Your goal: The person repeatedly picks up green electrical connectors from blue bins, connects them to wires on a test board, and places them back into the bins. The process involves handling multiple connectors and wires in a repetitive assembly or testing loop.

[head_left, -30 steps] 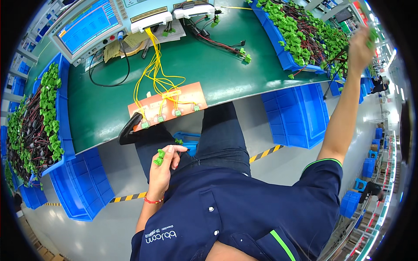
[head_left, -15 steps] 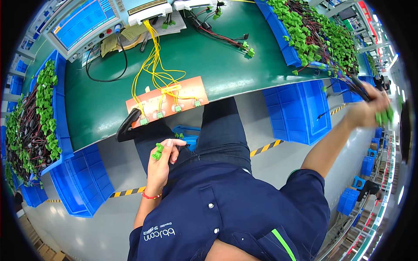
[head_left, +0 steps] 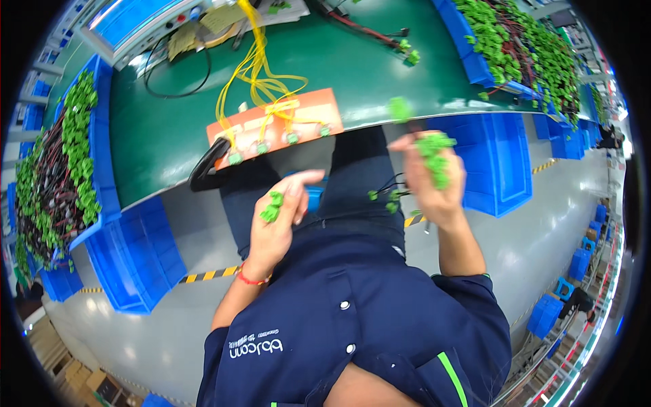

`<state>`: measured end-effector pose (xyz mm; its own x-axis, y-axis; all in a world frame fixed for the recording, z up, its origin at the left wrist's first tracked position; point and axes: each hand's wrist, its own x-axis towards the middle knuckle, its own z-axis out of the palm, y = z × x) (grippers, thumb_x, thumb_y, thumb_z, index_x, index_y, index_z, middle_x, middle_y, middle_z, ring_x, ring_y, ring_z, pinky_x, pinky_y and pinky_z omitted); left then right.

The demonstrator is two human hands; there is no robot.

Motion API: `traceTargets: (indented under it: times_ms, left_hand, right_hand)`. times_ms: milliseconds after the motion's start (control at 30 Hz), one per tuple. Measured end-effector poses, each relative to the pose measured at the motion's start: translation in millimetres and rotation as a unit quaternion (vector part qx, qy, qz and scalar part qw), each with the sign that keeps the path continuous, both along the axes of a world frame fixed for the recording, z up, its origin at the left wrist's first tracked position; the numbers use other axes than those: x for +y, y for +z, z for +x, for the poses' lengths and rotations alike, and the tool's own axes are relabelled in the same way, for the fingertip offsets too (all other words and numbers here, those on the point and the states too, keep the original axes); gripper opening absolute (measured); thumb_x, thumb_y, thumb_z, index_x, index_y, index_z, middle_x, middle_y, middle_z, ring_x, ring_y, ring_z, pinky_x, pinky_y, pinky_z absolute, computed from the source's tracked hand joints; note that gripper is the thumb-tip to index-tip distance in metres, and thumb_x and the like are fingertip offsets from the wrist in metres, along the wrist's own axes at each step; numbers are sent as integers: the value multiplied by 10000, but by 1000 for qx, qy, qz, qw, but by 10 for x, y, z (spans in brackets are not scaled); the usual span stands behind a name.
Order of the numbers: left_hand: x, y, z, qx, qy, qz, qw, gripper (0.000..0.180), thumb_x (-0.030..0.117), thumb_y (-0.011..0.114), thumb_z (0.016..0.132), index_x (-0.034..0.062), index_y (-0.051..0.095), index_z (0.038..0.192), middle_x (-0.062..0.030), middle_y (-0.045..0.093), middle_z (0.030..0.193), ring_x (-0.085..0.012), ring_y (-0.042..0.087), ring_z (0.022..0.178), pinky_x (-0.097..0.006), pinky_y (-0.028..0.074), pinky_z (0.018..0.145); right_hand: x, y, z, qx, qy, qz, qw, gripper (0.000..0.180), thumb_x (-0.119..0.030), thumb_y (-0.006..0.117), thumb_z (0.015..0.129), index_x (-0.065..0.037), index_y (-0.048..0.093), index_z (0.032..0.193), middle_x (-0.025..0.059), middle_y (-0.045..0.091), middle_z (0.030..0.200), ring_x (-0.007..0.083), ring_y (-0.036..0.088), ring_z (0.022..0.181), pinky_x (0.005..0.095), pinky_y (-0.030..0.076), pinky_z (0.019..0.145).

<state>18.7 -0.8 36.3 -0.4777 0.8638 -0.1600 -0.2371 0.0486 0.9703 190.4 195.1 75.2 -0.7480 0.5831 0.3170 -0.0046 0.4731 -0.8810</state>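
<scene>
My left hand (head_left: pixel 274 227) is over my lap, loosely closed. Light-green plug connectors (head_left: pixel 272 207) stick out beside its thumb; any wires on them are hidden. My right hand (head_left: pixel 444 193), raised just off the bench's front edge, grips a bunch of wire harnesses with green connectors (head_left: pixel 435 156). Another green connector (head_left: pixel 399 108) of this bunch is blurred above the fingers, while dark wire ends with small connectors (head_left: pixel 392 197) hang on its left side. In front of my left hand, an orange test board (head_left: pixel 319 108) sits at the bench edge, with yellow wires (head_left: pixel 256 68) running to its green sockets.
Blue bins heaped with green-ended harnesses stand at the left (head_left: pixel 102 156) and back right (head_left: pixel 468 57) of the green bench (head_left: pixel 366 88). More blue bins (head_left: pixel 135 258) are below. A black object (head_left: pixel 209 166) juts from the board's left end. Loose harnesses (head_left: pixel 369 32) lie farther back.
My right hand has swung from the far right, beside the right bin, inward to the bench front with the harness bunch. My left hand keeps its connectors; the whole view has shifted slightly.
</scene>
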Motion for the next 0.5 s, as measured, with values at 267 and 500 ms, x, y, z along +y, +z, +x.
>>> traceTargets:
  times_ms: [267,500]
  left_hand:
    - [-38,33,-96,-34,67,64,995,345,238,507,1058,-43,624,1220,10,475,1005,-21,405,700,-198,312,563]
    - [-98,-60,-110,-181,100,94,974,294,280,469,1077,19,581,1152,-13,574,862,-20,352,584,-185,306,535]
  right_hand:
    - [-577,-390,-651,-101,226,-249,936,235,-118,568,1012,-10,579,1221,80,671,843,174,620,660,318,488,617]
    - [-613,-589,-664,-34,237,-397,886,253,-187,504,1060,8,625,1166,32,634,841,93,570,727,279,484,694]
